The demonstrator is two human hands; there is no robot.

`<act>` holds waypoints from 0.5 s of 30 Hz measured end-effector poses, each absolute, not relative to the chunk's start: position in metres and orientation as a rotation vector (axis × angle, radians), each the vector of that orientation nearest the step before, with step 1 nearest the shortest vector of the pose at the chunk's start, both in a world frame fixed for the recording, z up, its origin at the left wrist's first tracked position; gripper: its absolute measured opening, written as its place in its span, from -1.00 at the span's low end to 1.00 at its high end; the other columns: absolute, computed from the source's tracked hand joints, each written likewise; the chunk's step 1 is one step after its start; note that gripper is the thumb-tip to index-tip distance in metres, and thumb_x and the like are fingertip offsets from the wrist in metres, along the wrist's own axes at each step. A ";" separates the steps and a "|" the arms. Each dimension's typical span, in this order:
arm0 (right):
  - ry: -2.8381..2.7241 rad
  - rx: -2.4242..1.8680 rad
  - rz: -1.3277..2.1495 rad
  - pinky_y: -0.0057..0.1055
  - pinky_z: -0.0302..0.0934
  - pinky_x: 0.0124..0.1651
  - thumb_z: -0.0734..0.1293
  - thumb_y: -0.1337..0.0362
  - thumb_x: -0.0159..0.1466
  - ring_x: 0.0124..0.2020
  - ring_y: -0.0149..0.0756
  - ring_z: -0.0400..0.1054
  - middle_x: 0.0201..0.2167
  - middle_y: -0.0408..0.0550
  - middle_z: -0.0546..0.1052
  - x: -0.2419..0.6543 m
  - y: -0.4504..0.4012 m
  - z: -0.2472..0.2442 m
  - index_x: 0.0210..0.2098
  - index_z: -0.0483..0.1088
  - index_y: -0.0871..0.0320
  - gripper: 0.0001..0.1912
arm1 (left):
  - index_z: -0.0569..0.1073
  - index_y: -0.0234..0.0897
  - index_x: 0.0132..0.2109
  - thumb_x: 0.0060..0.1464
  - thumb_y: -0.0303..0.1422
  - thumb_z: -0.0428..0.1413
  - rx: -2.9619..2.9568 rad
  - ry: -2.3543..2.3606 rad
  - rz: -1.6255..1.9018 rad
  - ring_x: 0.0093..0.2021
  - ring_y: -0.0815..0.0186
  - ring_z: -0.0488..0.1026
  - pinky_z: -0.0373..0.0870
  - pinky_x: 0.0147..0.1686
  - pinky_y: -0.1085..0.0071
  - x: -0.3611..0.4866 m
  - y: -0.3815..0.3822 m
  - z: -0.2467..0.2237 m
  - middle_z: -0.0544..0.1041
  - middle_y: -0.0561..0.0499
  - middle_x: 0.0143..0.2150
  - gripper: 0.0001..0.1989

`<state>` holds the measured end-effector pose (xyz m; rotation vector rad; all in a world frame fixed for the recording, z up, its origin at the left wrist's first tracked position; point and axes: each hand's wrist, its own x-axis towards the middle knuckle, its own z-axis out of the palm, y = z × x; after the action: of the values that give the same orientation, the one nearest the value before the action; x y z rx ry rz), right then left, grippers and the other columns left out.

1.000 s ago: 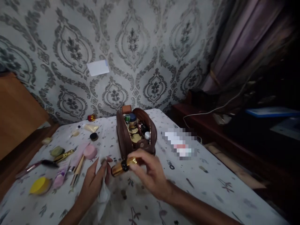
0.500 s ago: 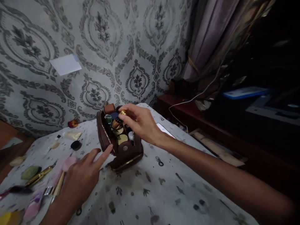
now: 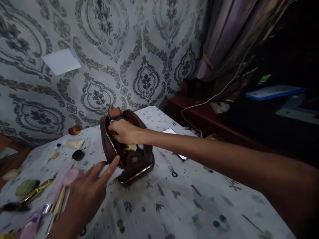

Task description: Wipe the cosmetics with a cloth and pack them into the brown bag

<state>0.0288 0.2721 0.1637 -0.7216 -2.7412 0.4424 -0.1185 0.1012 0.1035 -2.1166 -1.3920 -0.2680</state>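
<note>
A brown zip-up makeup bag stands unzipped on the cloth, its front flap folded down and its inside packed with small cosmetics. My right hand reaches down into it, fingers closed round a small gold item that is mostly hidden. A pale yellow round lid shows below the wrist. At the bag's left front edge, my left hand has its fingers apart, the index fingertip against the zipper edge. Something white lies near those fingers; I cannot tell what it is.
Makeup brushes, a cream tube, a black round pot and a green piece lie at left. A phone rests right of the bag. A white cable crosses the dark red furniture.
My right hand has moved down and left into the bag, taking the small gold item lower. My left hand stays at the bag's edge. The view has shifted slightly.
</note>
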 end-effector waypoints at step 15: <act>-2.769 -0.558 0.651 -0.51 0.07 -0.42 0.39 0.47 0.17 -0.44 -0.42 0.36 -0.51 -0.16 0.50 0.045 0.271 0.173 -0.41 0.46 0.26 -0.96 | -0.22 0.04 0.43 -0.06 -0.68 -0.15 -2.172 -1.428 -0.256 -0.42 0.33 0.50 0.23 -0.58 0.48 -0.122 0.101 0.105 0.53 0.05 -0.25 -0.04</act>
<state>0.0446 0.2705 0.1734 -0.5584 -2.7692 0.6507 -0.1218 0.1010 0.1045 -2.1722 -1.4281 -0.2562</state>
